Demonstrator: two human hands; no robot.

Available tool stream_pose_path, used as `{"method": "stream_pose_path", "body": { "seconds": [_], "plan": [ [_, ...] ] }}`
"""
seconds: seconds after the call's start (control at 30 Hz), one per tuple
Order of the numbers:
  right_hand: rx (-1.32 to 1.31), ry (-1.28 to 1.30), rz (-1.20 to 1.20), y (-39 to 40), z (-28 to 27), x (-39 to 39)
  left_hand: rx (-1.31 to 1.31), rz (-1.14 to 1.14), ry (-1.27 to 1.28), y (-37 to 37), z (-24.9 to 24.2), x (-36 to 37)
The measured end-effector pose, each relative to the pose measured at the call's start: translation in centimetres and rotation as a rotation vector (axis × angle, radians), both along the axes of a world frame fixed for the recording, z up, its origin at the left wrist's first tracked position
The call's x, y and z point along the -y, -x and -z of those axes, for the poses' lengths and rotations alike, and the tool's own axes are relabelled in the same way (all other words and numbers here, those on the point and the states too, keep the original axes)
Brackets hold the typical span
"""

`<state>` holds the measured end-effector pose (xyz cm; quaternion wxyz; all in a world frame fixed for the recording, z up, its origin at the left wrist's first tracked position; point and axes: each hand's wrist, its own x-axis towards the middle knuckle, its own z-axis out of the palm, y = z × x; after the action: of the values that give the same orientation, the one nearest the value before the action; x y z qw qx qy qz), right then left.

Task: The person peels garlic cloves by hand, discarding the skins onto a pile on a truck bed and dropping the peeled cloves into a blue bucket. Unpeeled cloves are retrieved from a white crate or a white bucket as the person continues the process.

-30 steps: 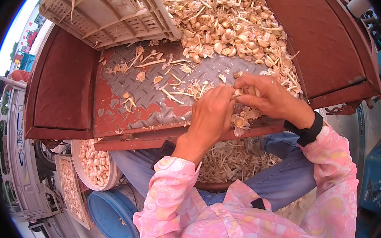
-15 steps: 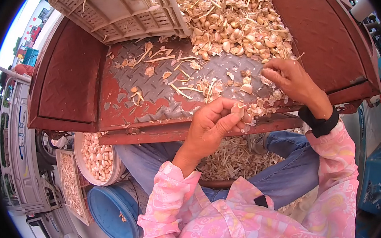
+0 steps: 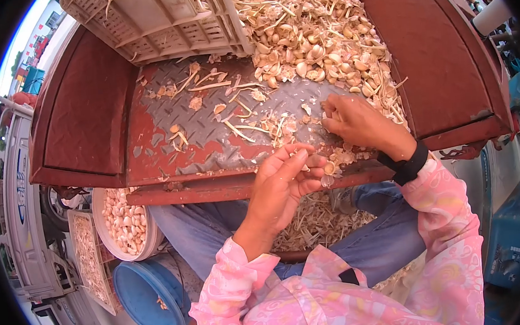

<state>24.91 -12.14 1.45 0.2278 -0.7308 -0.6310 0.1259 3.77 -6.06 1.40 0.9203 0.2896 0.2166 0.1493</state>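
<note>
My left hand [image 3: 288, 175] is above the front edge of the red metal tray [image 3: 201, 193], its thumb and index finger pressed together; what lies between them is too small to make out. Bits of papery skin [image 3: 329, 170] show beside its fingertips. My right hand [image 3: 361, 123] rests low over the tray floor with fingers curled down, their tips partly hidden, near the pile of garlic cloves [image 3: 315, 54]. Whether it holds a clove cannot be seen.
A white plastic crate [image 3: 163, 23] leans at the back left of the tray. Dry stalks [image 3: 239, 127] lie scattered on the tray floor. Below left stand a white bucket of cloves [image 3: 153, 244], a blue bucket [image 3: 142, 294] and a shallow box of scraps [image 3: 90, 261].
My right hand has moved left and a little down, over where a loose clove lay. The clove piece at my left fingertips no longer shows there, and the left fingers have spread somewhat.
</note>
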Motion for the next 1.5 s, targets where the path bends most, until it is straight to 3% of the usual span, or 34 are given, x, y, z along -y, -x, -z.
{"method": "stream_pose_path", "body": {
  "seconds": [0.1, 0.2, 0.23, 0.3, 0.37, 0.47, 0.5, 0.57, 0.6, 0.63, 0.7, 0.77, 0.87, 1.0, 1.03, 1.07, 1.13, 1.17, 1.27, 1.3, 1.4, 1.5],
  "plan": [
    [-0.870, 0.290, 0.195, -0.8, -1.6, 0.1, -0.001, 0.038, 0.080, -0.6, 0.3, 0.5],
    [-0.985, 0.271, 0.107, 0.7, -3.2, 0.7, 0.076, 0.076, 0.250, -2.2, 0.4, 1.3],
    [-0.982, 0.181, 0.076, 2.1, -3.5, 0.8, 0.109, 0.084, 0.325, -2.6, 0.4, 1.4],
    [-0.180, -0.007, -0.094, 3.7, -4.2, 1.1, 0.140, 0.002, 0.437, -2.8, 0.3, 1.4],
    [0.144, -0.167, -0.213, 6.1, -3.9, 1.2, 0.319, 0.004, 0.581, -2.7, 1.7, 1.2],
    [0.108, -0.183, -0.360, 7.6, -4.3, 0.7, 0.309, -0.136, 0.609, -2.3, 2.3, 0.6],
    [-0.010, -0.254, -0.352, 7.4, -4.5, 0.4, 0.169, -0.220, 0.621, -1.8, 1.7, 0.3],
    [-0.252, -0.389, -0.339, 6.1, -4.7, -0.6, 0.337, -0.151, 0.759, -0.6, 2.2, -1.2],
    [-0.201, -0.453, -0.206, 4.1, -4.3, -1.6, 0.414, -0.118, 0.829, 0.4, 2.5, -2.0],
    [-0.003, -0.475, 0.028, 1.4, -2.9, -2.6, 0.348, -0.213, 0.809, 1.6, 0.6, -2.8],
    [0.378, -0.448, 0.315, -4.2, 0.1, -3.1, 0.451, -0.301, 0.755, 6.1, -2.0, -5.7],
    [0.450, -0.309, 0.414, -7.8, 3.8, -3.1, 0.480, -0.475, 0.551, 12.5, -2.9, -9.0],
    [0.077, -0.202, 0.264, -7.5, 2.9, -4.2, 0.319, -0.697, 0.214, 24.1, -1.7, -13.8],
    [-0.183, -0.187, 0.178, -4.1, 1.8, -4.7, -0.108, -0.970, 0.098, 36.0, 3.1, -18.6],
    [-0.334, -0.041, 0.249, -2.3, -0.7, -4.6, -0.221, -1.047, 0.090, 37.8, 4.3, -19.3],
    [-0.260, -0.132, 0.229, -2.5, -0.2, -4.5, -0.307, -1.084, 0.073, 39.2, 5.6, -20.1],
    [-0.109, -0.316, 0.190, -3.2, 0.8, -4.1, -0.474, -1.151, 0.034, 41.4, 8.4, -21.6],
    [-0.019, -0.449, 0.204, -3.4, 0.6, -3.9, -0.541, -1.068, -0.050, 42.7, 9.9, -22.2],
    [0.084, -0.323, 0.232, -4.8, -0.9, -1.8, -0.570, -1.007, -0.029, 41.1, 10.4, -21.7],
    [0.112, -0.320, 0.238, -4.9, -0.7, -1.4, -0.609, -0.893, -0.078, 42.2, 11.2, -21.9],
    [0.210, -0.116, 0.085, -4.9, 0.2, -0.4, -1.113, -0.994, -0.230, 36.6, 7.0, -18.7],
    [0.308, -0.035, 0.087, -3.6, 0.3, -0.6, -1.090, -1.086, -0.623, 33.0, 3.7, -16.4]
  ]
}}
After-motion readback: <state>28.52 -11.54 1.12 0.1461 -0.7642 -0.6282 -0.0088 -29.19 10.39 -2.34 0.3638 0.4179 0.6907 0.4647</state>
